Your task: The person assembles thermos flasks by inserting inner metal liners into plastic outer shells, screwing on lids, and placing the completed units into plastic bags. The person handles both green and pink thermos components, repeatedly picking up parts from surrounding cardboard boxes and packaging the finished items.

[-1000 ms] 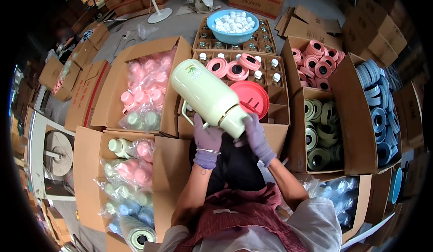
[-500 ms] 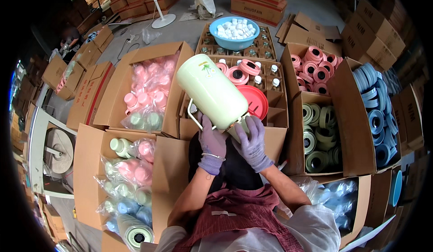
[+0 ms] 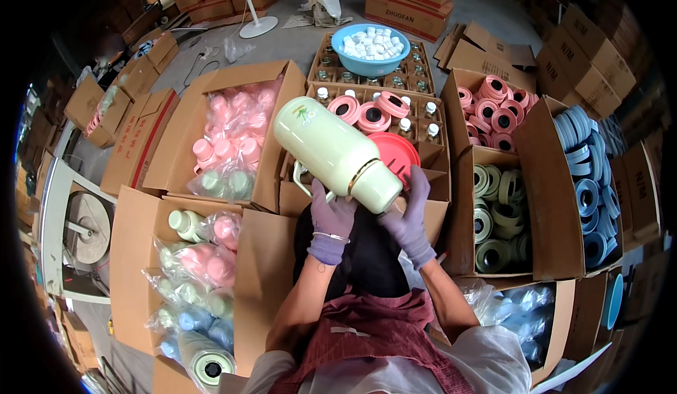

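Note:
A pale green thermos flask (image 3: pixel 321 143) with a small flower print lies tilted above my lap, its base to the upper left and its cup lid (image 3: pixel 376 186) to the lower right. Below the lid runs a gold-coloured band. My left hand (image 3: pixel 333 217), in a purple glove, grips the flask from underneath, close to its side handle (image 3: pixel 300 181). My right hand (image 3: pixel 411 217), gloved alike and slightly blurred, is spread beside the lid's end, with the thumb close to it; whether they touch I cannot tell. Behind the lid sits a red plastic disc (image 3: pixel 396 155).
A divided carton (image 3: pixel 430 175) ahead holds capped bottles and pink rings (image 3: pixel 372 117). Beyond it stands a blue basin (image 3: pixel 367 67) of white caps. Cartons at left hold bagged pink, green and blue cups (image 3: pixel 211 260); those at right hold green rings (image 3: pixel 504 210) and blue rings (image 3: pixel 589 182).
The cup lid now covers the flask's neck end. My right hand has moved right, opening away from the lid, while my left hand keeps its hold.

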Demonstrator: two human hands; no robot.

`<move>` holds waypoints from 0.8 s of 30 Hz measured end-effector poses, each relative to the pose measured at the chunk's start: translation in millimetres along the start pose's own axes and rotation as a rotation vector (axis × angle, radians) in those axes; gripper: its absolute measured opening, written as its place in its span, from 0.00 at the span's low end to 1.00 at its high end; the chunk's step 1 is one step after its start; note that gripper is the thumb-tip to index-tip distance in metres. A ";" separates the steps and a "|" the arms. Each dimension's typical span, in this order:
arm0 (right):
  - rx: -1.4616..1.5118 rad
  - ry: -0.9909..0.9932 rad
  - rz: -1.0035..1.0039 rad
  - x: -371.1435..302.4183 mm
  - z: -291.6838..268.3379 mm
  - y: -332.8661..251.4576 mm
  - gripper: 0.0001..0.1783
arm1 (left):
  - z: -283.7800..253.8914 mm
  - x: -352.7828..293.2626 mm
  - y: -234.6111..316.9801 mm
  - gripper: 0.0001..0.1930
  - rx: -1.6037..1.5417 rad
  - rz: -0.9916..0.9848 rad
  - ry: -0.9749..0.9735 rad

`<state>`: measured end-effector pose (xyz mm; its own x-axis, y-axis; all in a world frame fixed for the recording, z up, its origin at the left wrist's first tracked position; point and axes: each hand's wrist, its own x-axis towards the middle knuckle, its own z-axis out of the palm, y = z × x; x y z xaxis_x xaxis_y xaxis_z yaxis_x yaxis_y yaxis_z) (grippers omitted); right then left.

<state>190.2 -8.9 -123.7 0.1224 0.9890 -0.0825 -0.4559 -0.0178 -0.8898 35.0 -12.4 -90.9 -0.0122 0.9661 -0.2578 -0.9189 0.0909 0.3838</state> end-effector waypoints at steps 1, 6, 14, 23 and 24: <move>0.096 -0.071 0.095 1.2 -1.3 0.5 0.36 | -2.4 -2.7 0.3 0.24 0.013 -0.006 -0.011; 0.599 -0.406 0.581 -11.0 7.5 -15.2 0.34 | 9.4 -2.0 12.3 0.25 0.111 0.084 -0.069; -1.111 -0.223 -0.111 92.1 -24.1 22.8 0.26 | -82.7 -6.7 161.3 0.21 0.097 -0.100 -0.203; -1.864 -0.172 -0.055 202.5 -148.1 156.1 0.20 | -114.1 -61.9 172.3 0.15 2.072 0.390 -0.162; -1.527 -0.311 0.105 205.9 -119.0 137.7 0.18 | -113.9 -62.7 176.0 0.15 1.970 0.330 -0.124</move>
<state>257.5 175.0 -316.6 -0.1198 0.9606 -0.2507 0.8671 -0.0218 -0.4976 -170.9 -84.5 -108.2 0.0430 0.9986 0.0314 0.7285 -0.0528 0.6830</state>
